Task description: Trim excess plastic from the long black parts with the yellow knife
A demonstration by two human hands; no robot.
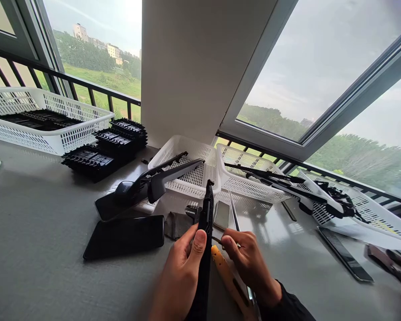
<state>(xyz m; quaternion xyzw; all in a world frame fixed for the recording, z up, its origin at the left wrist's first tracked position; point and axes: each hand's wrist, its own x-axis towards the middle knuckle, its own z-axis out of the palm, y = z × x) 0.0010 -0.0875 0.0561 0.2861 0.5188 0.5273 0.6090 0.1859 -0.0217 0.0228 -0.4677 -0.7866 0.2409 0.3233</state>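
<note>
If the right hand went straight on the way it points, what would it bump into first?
Most likely the black strip that the left hand holds, just ahead of the right hand; depth is hard to judge from this one view.

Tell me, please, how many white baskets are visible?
4: far-left basket, centre basket, centre-right basket beside it, far-right basket. More may be hidden.

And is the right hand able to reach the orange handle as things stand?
Probably yes: the orange handle lies close beside the right hand, mostly uncovered, though that hand seems to pinch something thin.
</note>
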